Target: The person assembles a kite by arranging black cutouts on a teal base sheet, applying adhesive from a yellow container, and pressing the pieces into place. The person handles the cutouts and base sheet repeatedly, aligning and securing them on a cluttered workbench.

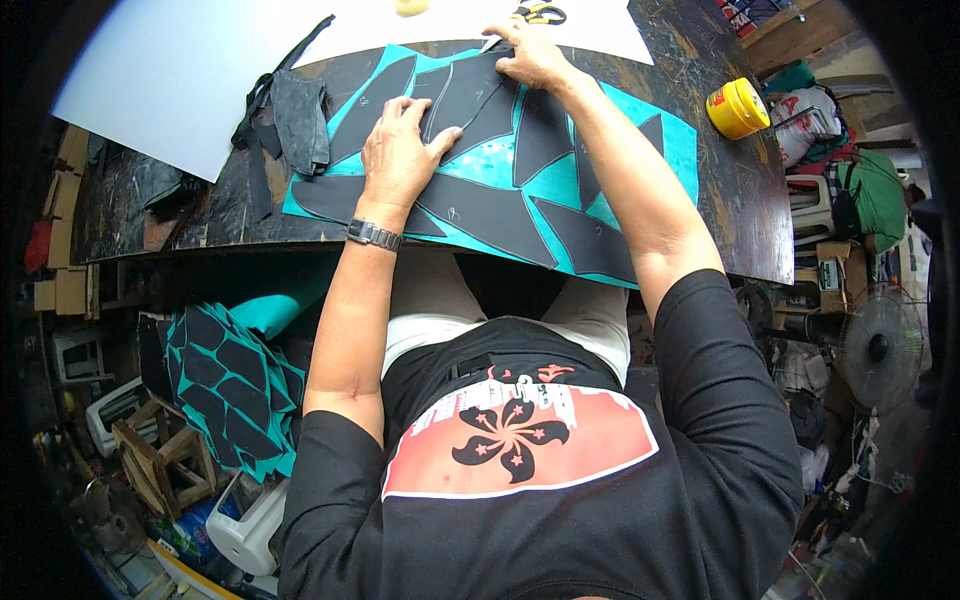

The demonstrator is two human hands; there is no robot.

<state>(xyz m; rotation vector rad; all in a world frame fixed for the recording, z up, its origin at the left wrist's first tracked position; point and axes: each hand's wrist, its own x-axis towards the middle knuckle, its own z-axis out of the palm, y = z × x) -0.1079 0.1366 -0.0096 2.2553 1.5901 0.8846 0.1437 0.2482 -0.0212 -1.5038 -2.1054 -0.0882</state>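
Observation:
A turquoise sheet (680,160) lies across the near part of the dark table, with several curved black cut pieces (485,205) on it; some bear pale marks. My left hand (402,150) rests on the sheet, fingers spread, its thumb at the lower edge of one black piece (462,100). At that piece's far right corner is my right hand (532,58), with thumb and fingers bent around the corner. A small pale tip shows under the right fingers, too little of it to name. A watch (374,234) is on my left wrist.
Yellow-and-black-handled scissors (540,14) lie past my right hand. A yellow tub (737,108) stands right. Dark grey fabric with a strap (298,120) and a white sheet (150,90) lie left. Below hangs a stack of turquoise sheets with black pieces (228,385); a fan (880,348) stands right.

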